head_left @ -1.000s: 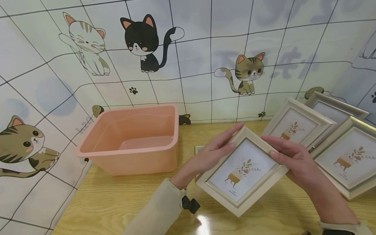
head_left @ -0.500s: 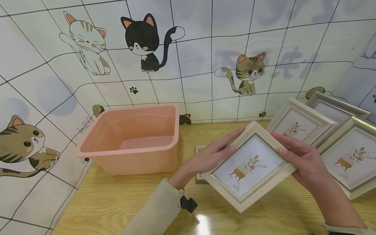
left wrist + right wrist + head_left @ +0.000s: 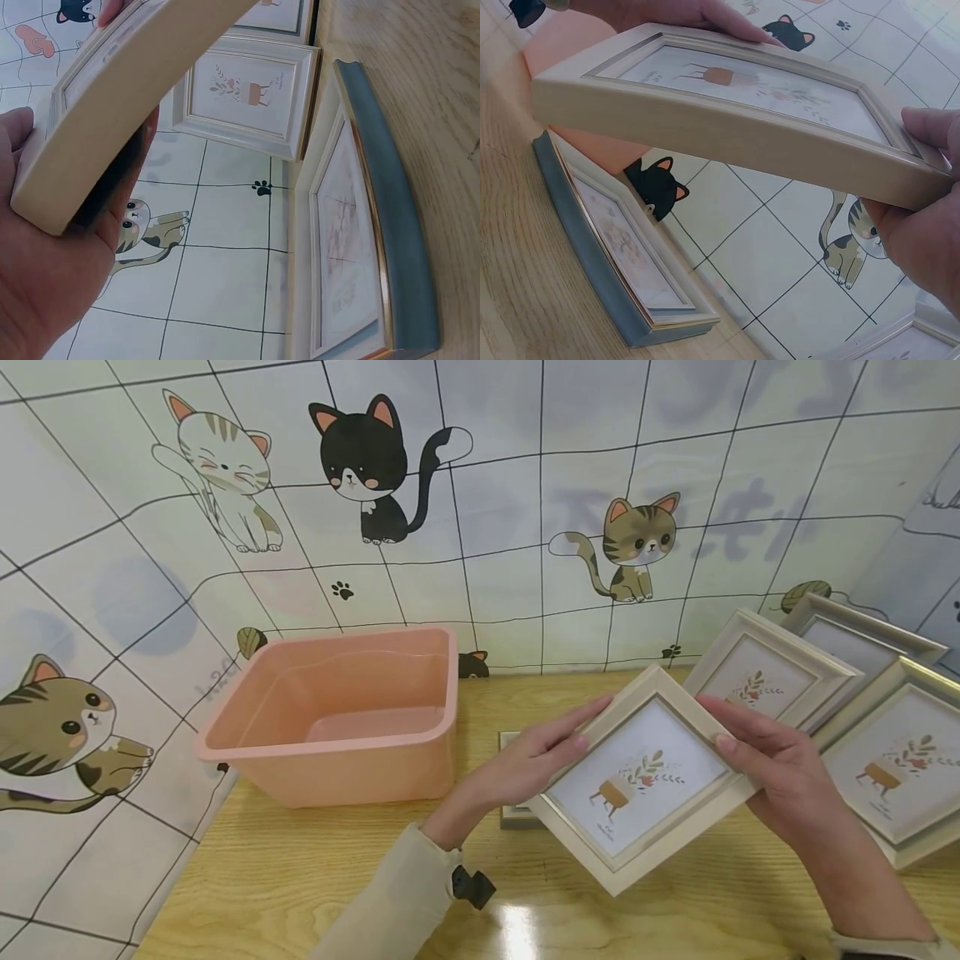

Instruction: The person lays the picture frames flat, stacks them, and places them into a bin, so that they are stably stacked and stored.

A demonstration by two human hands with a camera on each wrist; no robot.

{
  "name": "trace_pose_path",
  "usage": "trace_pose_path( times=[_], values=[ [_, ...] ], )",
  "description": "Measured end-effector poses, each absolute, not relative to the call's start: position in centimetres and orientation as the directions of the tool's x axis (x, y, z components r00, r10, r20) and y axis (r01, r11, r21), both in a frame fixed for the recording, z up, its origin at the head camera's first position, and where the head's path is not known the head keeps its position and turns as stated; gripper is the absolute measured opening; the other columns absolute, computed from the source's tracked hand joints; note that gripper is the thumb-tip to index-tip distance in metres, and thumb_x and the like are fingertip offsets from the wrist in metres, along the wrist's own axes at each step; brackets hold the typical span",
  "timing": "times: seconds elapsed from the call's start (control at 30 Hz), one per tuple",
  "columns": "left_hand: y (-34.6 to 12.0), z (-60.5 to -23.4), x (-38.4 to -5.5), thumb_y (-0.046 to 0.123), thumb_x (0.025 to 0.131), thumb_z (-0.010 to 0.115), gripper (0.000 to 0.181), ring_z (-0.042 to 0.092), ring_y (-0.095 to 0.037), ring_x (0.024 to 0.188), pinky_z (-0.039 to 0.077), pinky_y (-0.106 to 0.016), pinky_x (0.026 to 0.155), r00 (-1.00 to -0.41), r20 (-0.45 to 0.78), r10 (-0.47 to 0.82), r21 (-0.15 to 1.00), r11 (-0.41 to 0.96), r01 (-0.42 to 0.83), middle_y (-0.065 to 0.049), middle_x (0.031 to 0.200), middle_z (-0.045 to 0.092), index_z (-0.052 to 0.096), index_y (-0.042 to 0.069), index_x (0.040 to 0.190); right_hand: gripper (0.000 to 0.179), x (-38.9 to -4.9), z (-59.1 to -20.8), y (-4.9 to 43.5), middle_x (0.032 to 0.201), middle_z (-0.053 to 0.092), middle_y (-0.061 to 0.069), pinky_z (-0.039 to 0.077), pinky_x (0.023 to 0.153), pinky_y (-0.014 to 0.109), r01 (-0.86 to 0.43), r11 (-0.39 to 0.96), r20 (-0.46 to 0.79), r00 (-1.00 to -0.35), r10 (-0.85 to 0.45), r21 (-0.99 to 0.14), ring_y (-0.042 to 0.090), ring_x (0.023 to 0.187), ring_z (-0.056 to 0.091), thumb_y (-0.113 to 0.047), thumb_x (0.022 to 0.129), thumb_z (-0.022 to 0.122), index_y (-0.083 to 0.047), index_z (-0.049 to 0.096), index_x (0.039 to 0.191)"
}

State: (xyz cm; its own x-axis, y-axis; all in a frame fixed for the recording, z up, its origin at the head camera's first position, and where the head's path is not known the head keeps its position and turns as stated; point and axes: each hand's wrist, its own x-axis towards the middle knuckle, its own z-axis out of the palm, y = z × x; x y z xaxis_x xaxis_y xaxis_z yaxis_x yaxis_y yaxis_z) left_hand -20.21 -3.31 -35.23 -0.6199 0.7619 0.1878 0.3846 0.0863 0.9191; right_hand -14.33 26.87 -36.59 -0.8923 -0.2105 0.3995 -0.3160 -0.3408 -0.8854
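Note:
A cream picture frame [image 3: 645, 785] with a flower-pot print is held tilted above the table, its printed side towards the head camera. My left hand [image 3: 528, 766] grips its left side, thumb at the front border and fingers partly hidden behind. On the opposite edge, my right hand [image 3: 780, 768] pinches the frame, its thumb on the border. The left wrist view shows the left palm [image 3: 45, 277] under the frame's edge. Beneath lies another picture frame [image 3: 630, 255] with a blue-grey side, mostly covered in the head view by the left hand and held frame.
A pink plastic tub [image 3: 330, 777] stands on the wooden table [image 3: 285, 877] at the left. Several more picture frames lean at the right, among them a gold-edged frame [image 3: 892, 768] and a cream one [image 3: 772, 668]. A cat-patterned wall covering [image 3: 502, 527] rises behind.
Both hands have carried the held picture frame a little to the right and away, mostly in the first half second. More of the picture frame lying beneath now shows.

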Motion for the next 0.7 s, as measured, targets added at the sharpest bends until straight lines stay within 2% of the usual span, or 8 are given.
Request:
trace_pose_path(
  times=[0.1,0.37,0.53,0.7],
  values=[
    [-3.4,-35.6,-20.1,0.026,0.113,0.039,0.052,0.072,-0.011,0.087,0.061,-0.035,0.069,-0.624,0.183,0.76,0.922,0.088,0.377,-0.008,0.146,0.055,0.028,0.033,0.163,0.049,-14.4,-36.7,26.8,0.14,0.062,0.007,0.06,0.074,0.036,-0.312,-0.351,0.399,-0.892,-0.211,-0.883,0.022,0.104,0.072,0.015,0.104,0.035,0.0,0.054,0.146],
    [-3.8,-36.8,-20.1,0.026,0.112,0.042,0.052,0.072,-0.012,0.087,0.061,-0.036,0.071,-0.654,0.174,0.736,0.938,0.078,0.338,-0.012,0.127,0.065,0.031,0.033,0.162,0.048,-14.6,-36.9,27.1,0.136,0.065,0.005,0.061,0.075,0.035,-0.264,-0.345,0.344,-0.919,-0.193,-0.9,0.02,0.103,0.072,0.011,0.105,0.038,-0.005,0.056,0.147],
    [-4.2,-37.6,-20.3,0.028,0.11,0.049,0.048,0.072,-0.015,0.088,0.061,-0.038,0.072,-0.722,0.166,0.672,0.958,0.064,0.28,-0.01,0.118,0.069,0.043,0.034,0.157,0.046,-14.8,-37.1,26.8,0.134,0.066,0.006,0.06,0.077,0.034,-0.252,-0.393,0.334,-0.93,-0.155,-0.884,0.02,0.102,0.072,0.01,0.106,0.039,-0.005,0.058,0.145],
    [-4.5,-38.4,-20.7,0.026,0.108,0.055,0.042,0.07,-0.015,0.085,0.06,-0.036,0.069,-0.802,0.18,0.569,0.961,0.071,0.267,-0.01,0.108,0.071,0.056,0.022,0.15,0.045,-15.1,-37.3,26.6,0.132,0.067,0.004,0.06,0.079,0.034,-0.226,-0.418,0.305,-0.943,-0.132,-0.88,0.018,0.104,0.071,0.009,0.106,0.042,-0.007,0.059,0.144]
  ],
)
